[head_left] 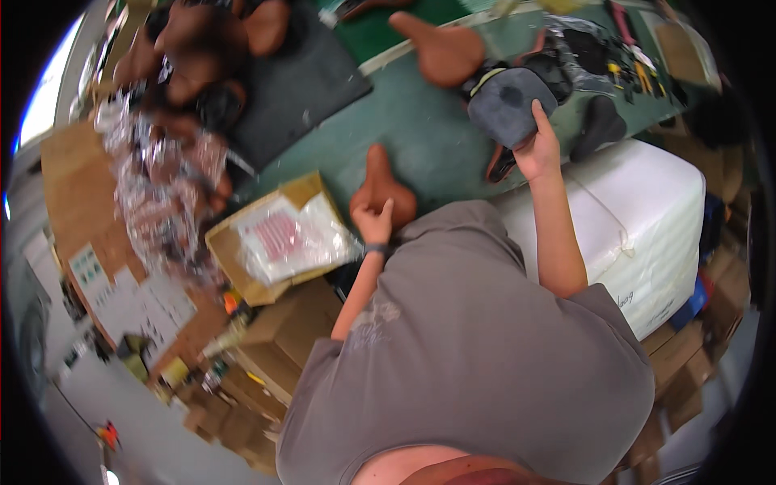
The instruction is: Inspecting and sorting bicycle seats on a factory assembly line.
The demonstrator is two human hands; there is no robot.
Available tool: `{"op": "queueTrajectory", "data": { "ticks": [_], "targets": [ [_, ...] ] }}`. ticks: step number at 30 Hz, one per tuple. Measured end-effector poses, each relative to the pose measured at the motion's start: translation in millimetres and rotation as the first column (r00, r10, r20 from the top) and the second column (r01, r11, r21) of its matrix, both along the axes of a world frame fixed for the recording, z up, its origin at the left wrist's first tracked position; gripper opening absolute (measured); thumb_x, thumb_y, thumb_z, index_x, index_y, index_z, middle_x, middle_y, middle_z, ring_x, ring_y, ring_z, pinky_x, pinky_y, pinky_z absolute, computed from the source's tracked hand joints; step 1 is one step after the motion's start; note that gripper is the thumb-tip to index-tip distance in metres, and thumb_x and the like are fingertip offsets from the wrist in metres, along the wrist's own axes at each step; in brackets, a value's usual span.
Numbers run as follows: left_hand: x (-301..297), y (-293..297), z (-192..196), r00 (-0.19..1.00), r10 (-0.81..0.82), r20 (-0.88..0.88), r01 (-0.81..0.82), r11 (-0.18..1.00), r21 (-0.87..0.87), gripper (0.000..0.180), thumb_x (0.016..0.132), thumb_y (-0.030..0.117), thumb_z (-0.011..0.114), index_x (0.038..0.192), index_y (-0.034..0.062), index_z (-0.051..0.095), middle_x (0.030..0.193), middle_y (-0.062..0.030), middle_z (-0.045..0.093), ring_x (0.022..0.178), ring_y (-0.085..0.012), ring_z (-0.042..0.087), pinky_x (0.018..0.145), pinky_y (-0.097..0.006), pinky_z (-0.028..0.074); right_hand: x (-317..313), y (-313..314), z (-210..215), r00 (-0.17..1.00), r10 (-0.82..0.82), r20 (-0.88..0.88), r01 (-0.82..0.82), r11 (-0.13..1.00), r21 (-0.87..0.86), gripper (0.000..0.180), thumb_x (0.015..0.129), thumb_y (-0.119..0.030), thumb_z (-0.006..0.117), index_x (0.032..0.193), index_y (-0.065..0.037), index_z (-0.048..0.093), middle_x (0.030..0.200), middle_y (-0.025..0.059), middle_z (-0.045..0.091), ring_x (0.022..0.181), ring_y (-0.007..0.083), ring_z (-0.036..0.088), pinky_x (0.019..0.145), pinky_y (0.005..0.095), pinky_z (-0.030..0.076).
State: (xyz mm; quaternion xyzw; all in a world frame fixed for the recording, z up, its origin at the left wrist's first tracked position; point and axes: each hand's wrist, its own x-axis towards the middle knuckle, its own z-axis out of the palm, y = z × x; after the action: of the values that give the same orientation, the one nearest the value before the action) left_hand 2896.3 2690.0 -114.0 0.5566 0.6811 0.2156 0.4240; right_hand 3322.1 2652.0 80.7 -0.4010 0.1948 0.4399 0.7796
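Clutching a brown bicycle saddle (380, 190) near its wide rear end, my left hand (373, 220) pins it to the green worktop (420, 137). Farther out, my right hand (540, 147) grips the edge of a grey saddle (508, 101), thumb on top. Another brown saddle (440, 50) lies beyond.

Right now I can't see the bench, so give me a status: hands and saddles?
Left hand gripping brown saddle. Right hand holding grey saddle by its edge. Another brown saddle lies beyond on the green bench; nothing between.
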Motion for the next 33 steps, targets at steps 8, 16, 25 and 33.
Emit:
{"op": "queueTrajectory", "data": {
  "ticks": [8,16,25,33],
  "targets": [
    [-33,17,51,0.755,-0.155,-0.637,0.4,0.879,0.261,0.106,0.073,0.057,0.096,0.152,0.0018,0.053,0.146,-0.0274,0.06,0.138,-0.0483,0.055,0.12,-0.053,0.043,-145,-4,-102,0.668,0.534,0.518,-0.242,0.814,-0.528,0.043,0.111,-0.036,0.071,0.128,0.003,0.074,0.12,0.0088,0.078,0.105,0.019,0.071,0.095,0.0362,0.056],
    [-76,101,9,0.697,-0.715,-0.057,0.662,0.671,-0.334,0.116,0.067,0.082,0.087,0.151,0.0063,0.063,0.144,-0.0225,0.07,0.134,-0.0392,0.067,0.114,-0.048,0.052,-257,25,-146,0.005,0.747,0.665,-0.154,0.658,-0.737,0.04,0.109,-0.035,0.067,0.121,0.002,0.075,0.121,0.027,0.071,0.114,0.0457,0.068,0.099,0.0499,0.053],
    [-83,66,-12,0.635,-0.766,0.101,0.691,0.504,-0.518,0.097,0.074,0.072,0.081,0.137,-0.0009,0.075,0.131,-0.0235,0.078,0.12,-0.0351,0.076,0.107,-0.043,0.055,-322,-32,-171,0.095,0.826,0.555,-0.188,0.562,-0.805,0.043,0.11,-0.037,0.07,0.112,0.006,0.073,0.104,0.0187,0.074,0.095,0.0308,0.069,0.09,0.0404,0.054],
    [-127,75,-22,0.827,-0.253,0.502,0.561,0.311,-0.767,0.096,0.081,0.064,0.086,0.148,-0.0017,0.067,0.149,-0.0165,0.068,0.134,-0.0267,0.067,0.114,-0.039,0.05,-296,-102,-176,0.728,0.428,0.535,-0.01,0.788,-0.616,0.039,0.111,-0.032,0.071,0.123,0.005,0.075,0.113,0.0063,0.078,0.1,0.0141,0.068,0.091,0.0322,0.054]
  ]
}}
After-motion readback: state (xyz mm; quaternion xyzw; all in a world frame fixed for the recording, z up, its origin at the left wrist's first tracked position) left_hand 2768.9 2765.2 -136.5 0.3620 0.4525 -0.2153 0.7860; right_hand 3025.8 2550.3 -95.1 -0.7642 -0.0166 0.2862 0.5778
